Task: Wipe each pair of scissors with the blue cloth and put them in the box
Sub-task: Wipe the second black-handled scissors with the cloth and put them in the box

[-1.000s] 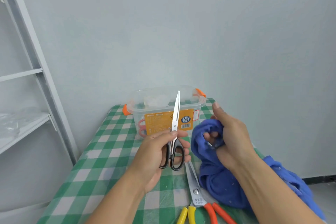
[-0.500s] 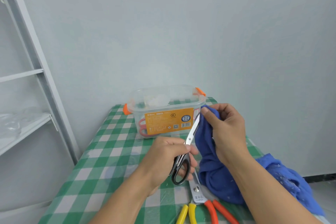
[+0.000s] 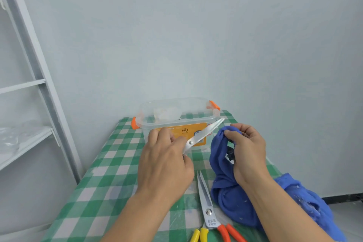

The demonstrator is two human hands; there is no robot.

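Observation:
My left hand (image 3: 165, 165) grips a pair of steel scissors (image 3: 204, 135) by its handles, which the hand hides. The blades slant up to the right, tip near the box rim. My right hand (image 3: 245, 151) holds a bunch of the blue cloth (image 3: 222, 163) just right of the blades, apart from them. The clear plastic box (image 3: 176, 120) with orange clips and an orange label stands behind both hands. Another pair of scissors (image 3: 206, 202) with orange handles lies on the table below my hands.
The table wears a green and white checked cover (image 3: 110, 182). Yellow handles (image 3: 198, 235) of another tool show at the front edge. A white metal shelf rack (image 3: 35, 88) stands to the left. The wall rises close behind the box.
My left hand turned palm down and tilted the scissors further right. The right hand slid the cloth off the blade tip and now holds it beside the blades.

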